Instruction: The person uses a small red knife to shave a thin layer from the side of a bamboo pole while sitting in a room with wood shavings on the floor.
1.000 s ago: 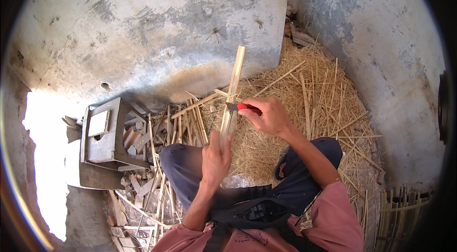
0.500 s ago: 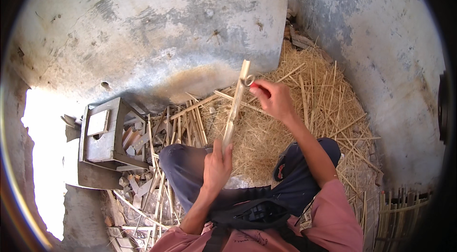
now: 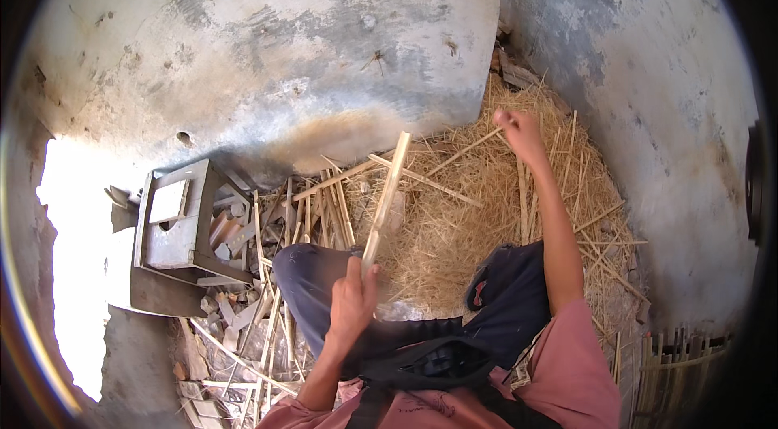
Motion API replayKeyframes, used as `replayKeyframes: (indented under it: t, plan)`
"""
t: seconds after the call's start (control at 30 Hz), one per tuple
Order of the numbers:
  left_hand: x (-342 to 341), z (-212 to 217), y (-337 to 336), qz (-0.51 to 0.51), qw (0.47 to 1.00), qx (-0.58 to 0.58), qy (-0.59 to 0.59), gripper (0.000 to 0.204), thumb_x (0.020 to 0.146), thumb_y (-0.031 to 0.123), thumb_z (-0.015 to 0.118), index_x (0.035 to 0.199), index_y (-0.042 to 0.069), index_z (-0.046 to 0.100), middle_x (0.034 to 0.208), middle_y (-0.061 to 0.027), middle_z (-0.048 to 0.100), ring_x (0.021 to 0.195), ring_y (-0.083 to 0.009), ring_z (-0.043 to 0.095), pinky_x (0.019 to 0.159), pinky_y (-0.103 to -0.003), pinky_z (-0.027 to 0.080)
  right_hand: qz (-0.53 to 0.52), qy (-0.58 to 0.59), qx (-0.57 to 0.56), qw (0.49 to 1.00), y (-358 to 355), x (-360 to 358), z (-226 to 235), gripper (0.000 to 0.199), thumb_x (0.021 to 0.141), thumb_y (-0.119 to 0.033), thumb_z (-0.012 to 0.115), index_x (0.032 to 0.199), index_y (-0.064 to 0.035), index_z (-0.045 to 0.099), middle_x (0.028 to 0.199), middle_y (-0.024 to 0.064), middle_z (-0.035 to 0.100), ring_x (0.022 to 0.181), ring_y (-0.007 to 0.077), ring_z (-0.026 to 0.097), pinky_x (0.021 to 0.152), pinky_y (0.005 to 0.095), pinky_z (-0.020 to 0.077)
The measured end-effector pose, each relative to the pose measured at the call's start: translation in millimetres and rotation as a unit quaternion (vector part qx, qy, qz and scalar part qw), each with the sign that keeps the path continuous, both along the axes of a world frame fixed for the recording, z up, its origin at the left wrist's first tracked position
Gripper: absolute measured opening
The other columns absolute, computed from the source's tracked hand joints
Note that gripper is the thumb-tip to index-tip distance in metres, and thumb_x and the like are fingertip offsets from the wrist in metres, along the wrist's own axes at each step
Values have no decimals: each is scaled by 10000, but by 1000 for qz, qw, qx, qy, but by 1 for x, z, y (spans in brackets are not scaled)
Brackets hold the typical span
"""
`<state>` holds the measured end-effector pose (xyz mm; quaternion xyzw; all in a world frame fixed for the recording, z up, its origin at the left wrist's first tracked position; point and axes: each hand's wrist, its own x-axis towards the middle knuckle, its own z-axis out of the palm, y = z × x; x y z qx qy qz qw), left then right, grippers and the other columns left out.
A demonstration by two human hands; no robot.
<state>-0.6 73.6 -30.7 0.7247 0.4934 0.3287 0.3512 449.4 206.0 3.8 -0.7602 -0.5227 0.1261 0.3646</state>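
A pale split bamboo strip (image 3: 387, 194) points up and away from me, its upper end over the straw. My left hand (image 3: 352, 299) is closed around its lower end, above my left knee. Off to the right, my right hand (image 3: 520, 136) is raised over the far part of the straw, apart from the strip. Its fingers are curled together, and what they hold, if anything, is hidden in this view.
Straw and shavings (image 3: 446, 239) cover the floor ahead. More bamboo strips (image 3: 324, 210) lie at the left and right. A worn wooden box (image 3: 174, 222) stands at the left, beside a bright opening. Plastered walls (image 3: 324, 40) enclose the corner. Upright sticks (image 3: 685, 380) stand at the lower right.
My right hand, which held a red-handled tool with a ring-like curl against the strip, has moved away up and to the right. The strip has come lower and closer with my left hand.
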Motion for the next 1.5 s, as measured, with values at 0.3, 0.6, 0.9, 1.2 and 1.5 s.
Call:
replayKeyframes:
  t: [0.3,0.6,0.9,1.2,1.5]
  plan:
    - [22,11,16,4,999,33,35,235,1075,212,623,1058,32,474,643,-265,609,644,-524,622,544,-589,431,186,341,-29,921,-38,-100,14,583,1055,-521,640,1354,-23,687,912,67,736,499,47,439,456,249,357]
    - [47,27,13,-43,996,31,76,283,1072,291,637,1122,36,524,697,-265,651,742,-535,654,638,-609,486,223,483,33,846,-42,-126,4,387,1043,-351,703,1209,-2,711,863,111,751,439,4,318,416,219,219]
    - [11,44,20,-126,987,-100,4,741,908,495,838,1396,39,519,1140,-175,720,896,-322,774,790,-428,622,148,497,117,847,-52,-110,22,241,1031,-268,693,1062,-29,710,779,111,744,423,15,341,404,214,236]
    - [-66,36,29,-288,920,-260,52,692,926,432,849,1386,20,538,1100,-107,754,989,-207,759,873,-350,610,44,507,221,832,-50,-33,33,236,991,-282,747,1002,-55,688,764,80,720,442,17,366,412,193,253]
    - [-83,43,33,-265,940,-214,18,379,998,315,787,1200,20,662,844,-45,757,744,-140,718,716,-307,572,-29,521,279,806,-62,32,51,249,997,-286,753,1071,-61,679,752,43,701,447,15,366,411,206,248]
